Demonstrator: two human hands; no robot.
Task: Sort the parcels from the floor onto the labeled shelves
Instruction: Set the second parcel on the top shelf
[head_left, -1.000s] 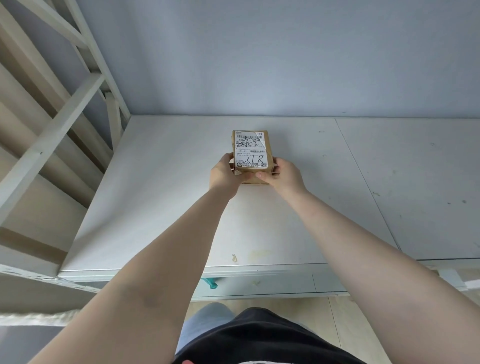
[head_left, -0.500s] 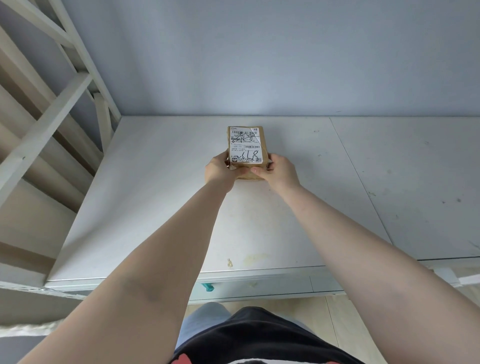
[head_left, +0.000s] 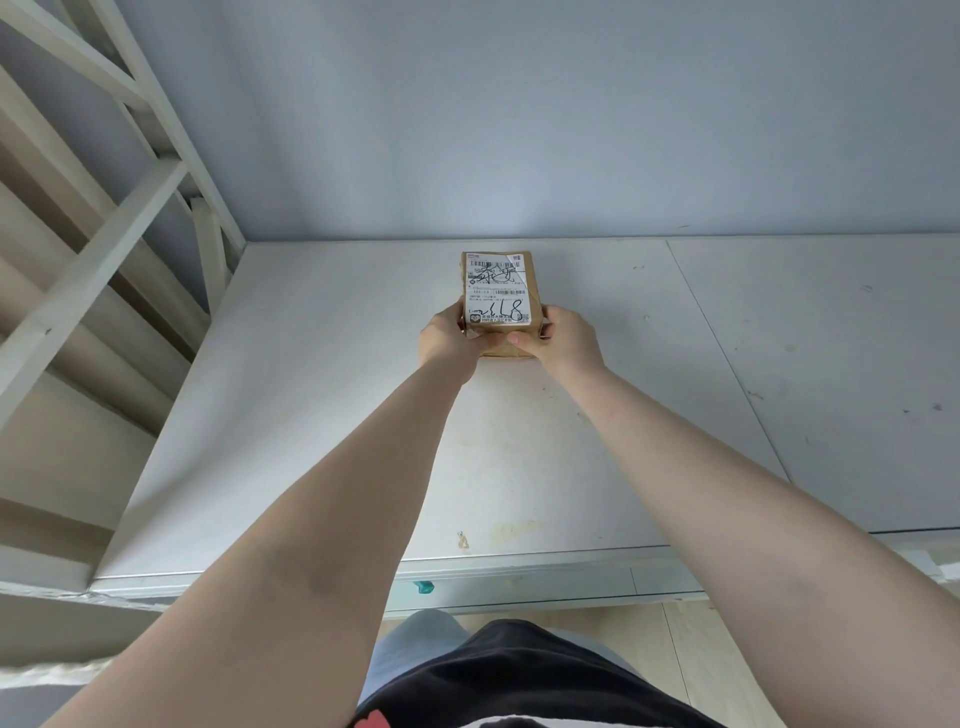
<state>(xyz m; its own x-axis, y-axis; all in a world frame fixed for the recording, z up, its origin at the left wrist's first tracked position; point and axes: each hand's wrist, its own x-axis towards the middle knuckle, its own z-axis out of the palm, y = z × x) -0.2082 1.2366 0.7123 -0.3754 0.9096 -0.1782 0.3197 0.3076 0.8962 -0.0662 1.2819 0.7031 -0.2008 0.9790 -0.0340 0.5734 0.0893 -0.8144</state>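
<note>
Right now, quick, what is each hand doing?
Left hand: closed on the near left corner of the small brown cardboard parcel.
Right hand: closed on its near right corner.

Place: parcel sorting or storage room
Evidence: scuffed white board shelf (head_left: 322, 395), white metal rack frame (head_left: 98, 249), brown cardboard parcel with shipping label (head_left: 500, 291)

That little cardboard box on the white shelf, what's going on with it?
A person is holding a small brown parcel with both hands, the left hand and right hand gripping its near end from either side. The parcel sits toward the back of a wide white shelf, near the wall, its shipping label facing up. It looks set down or nearly so, but the hands have not let go. Nothing else shows on the shelf.
</note>
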